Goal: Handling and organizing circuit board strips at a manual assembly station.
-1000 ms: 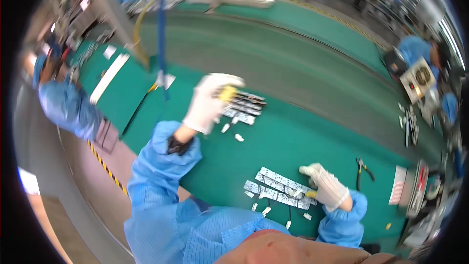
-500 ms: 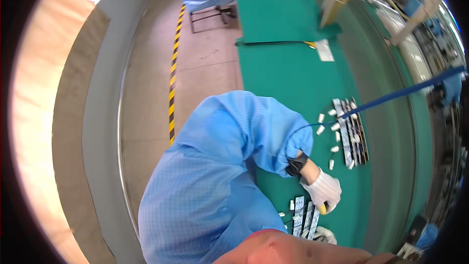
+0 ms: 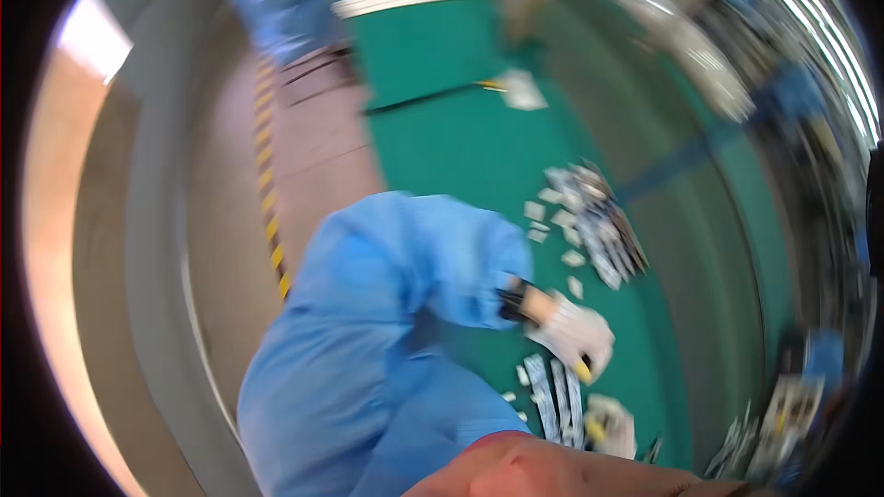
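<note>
My left hand (image 3: pixel 575 336), in a white glove with a yellow fingertip and a black strap at the wrist, is over the green bench. Its fingers are curled together. A small dark spot shows by the fingertip, too blurred to name. Beside it lie several narrow, pale, printed strips (image 3: pixel 541 396) with small white connectors (image 3: pixel 523 375) along their left. My right hand (image 3: pixel 610 425), also white-gloved with yellow fingertips, is low in the picture, right of these strips. Blur and the lower edge of the view hide its grip.
A second pile of narrow strips (image 3: pixel 599 225) lies farther up the green bench mat (image 3: pixel 451 152), with loose white connectors (image 3: pixel 573 259) beside it. A blue cord (image 3: pixel 677 166) crosses at the right. Another person in blue (image 3: pixel 281 0) is at the far left, by a stool.
The view has swung, so the bench and strips sit farther left and tilted. My right hand shows more fully beside the near strips. My left hand remains curled.
</note>
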`<state>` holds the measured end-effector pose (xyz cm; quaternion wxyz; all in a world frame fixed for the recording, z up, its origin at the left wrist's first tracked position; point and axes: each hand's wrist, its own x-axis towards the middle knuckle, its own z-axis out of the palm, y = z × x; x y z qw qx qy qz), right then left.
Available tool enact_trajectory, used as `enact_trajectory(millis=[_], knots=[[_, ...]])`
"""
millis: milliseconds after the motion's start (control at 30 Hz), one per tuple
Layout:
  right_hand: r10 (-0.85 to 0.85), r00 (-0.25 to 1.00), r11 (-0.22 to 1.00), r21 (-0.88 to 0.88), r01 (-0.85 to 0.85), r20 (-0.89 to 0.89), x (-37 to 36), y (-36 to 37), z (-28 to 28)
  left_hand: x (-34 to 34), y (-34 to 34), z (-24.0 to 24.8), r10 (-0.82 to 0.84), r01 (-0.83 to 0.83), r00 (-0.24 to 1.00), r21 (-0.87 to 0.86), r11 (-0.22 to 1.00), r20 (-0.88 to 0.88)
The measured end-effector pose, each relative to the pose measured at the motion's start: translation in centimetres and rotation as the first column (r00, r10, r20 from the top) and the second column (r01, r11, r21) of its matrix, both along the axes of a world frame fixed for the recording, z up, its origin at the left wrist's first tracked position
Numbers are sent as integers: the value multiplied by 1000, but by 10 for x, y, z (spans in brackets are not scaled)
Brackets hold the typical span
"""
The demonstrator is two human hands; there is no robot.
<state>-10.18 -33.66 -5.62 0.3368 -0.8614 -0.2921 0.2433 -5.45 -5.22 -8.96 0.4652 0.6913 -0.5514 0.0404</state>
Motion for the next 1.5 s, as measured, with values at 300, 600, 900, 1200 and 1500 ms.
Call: enact_trajectory(millis=[300, 600, 900, 1200, 1500], knots=[[-643, 516, 700, 159, 697, 566, -80, -39, 11, 16, -4, 31, 100, -83, 992, 200, 976, -77], [-591, -46, 483, 399, 779, 805, -176, -82, -28, -16, -32, 39, -171, 145, 974, 170, 975, 150], [-555, -76, 419, 357, 835, 828, -173, -64, -25, -14, -23, 47, -212, 158, 952, 238, 958, 222], [-630, 52, 466, 323, 824, 775, -162, -69, -30, -21, -24, 46, -109, 59, 967, 215, 975, 229], [-647, 683, 740, 63, 669, 340, -91, -31, 23, 3, 6, 3, 130, -126, 991, 238, 963, -3]])
